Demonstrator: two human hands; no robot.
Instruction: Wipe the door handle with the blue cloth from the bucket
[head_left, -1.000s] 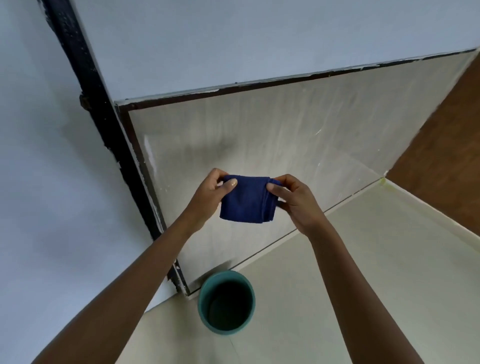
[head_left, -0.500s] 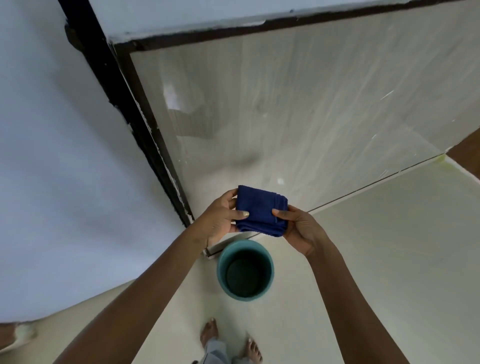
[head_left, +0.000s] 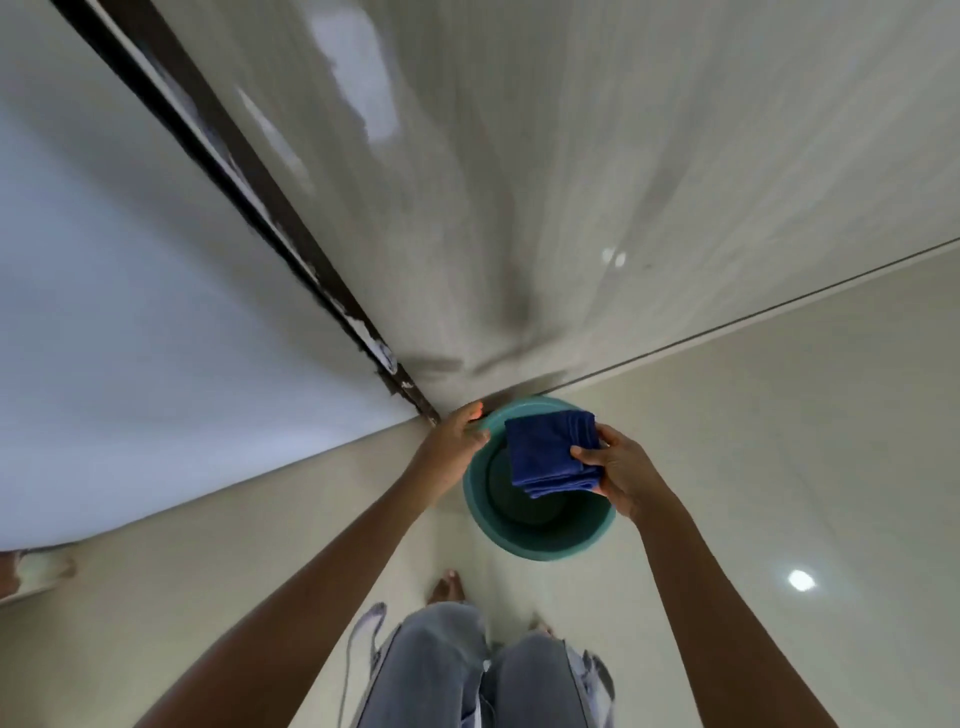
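A folded dark blue cloth (head_left: 550, 452) hangs over the mouth of a teal bucket (head_left: 535, 535) that stands on the pale floor. My right hand (head_left: 618, 467) pinches the cloth's right edge. My left hand (head_left: 460, 431) is off the cloth and rests at the bucket's left rim, fingers curled on it. No door handle shows in the head view.
A dark door frame (head_left: 270, 208) runs diagonally from the top left down to the bucket, with a white wall (head_left: 130, 312) left of it and a glossy pale door panel (head_left: 571, 182) right of it. My bare feet and jeans (head_left: 467, 665) are below the bucket.
The view has tilted down toward the floor. Both hands came down with the cloth to the bucket. My left hand has let go of the cloth and moved to the rim.
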